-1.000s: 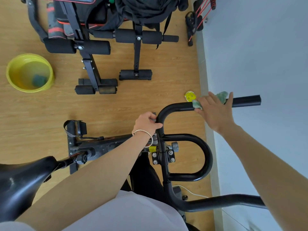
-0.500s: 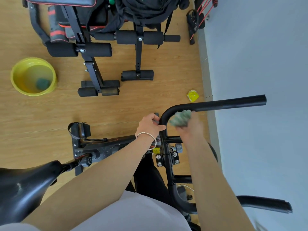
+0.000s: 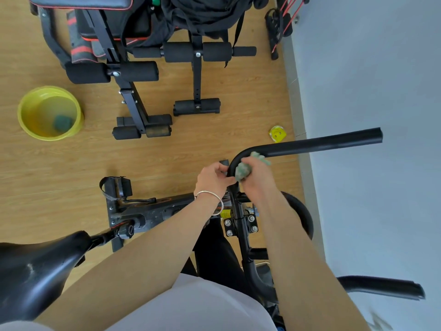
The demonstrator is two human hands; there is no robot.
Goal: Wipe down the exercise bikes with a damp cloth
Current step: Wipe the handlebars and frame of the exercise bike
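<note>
A black exercise bike (image 3: 152, 213) stands under me, its saddle (image 3: 35, 271) at the lower left. Its black handlebar (image 3: 317, 144) runs from a bend near the middle out to the right. My right hand (image 3: 257, 177) grips a crumpled green cloth (image 3: 243, 170) and presses it against the bend of the bar. My left hand (image 3: 212, 177), with a silver bangle on the wrist, grips the bar just left of the cloth. A second handlebar end (image 3: 381, 286) shows at the lower right.
A yellow basin (image 3: 28, 120) of water with a green sponge (image 3: 62, 122) sits on the wooden floor at the left. Black weight benches (image 3: 133, 75) stand at the top. A small yellow object (image 3: 277, 134) lies by the grey wall (image 3: 381, 68).
My right hand slid the cloth from the outer part of the handlebar leftward to the bend, then a little further down the bend. My left hand kept its hold.
</note>
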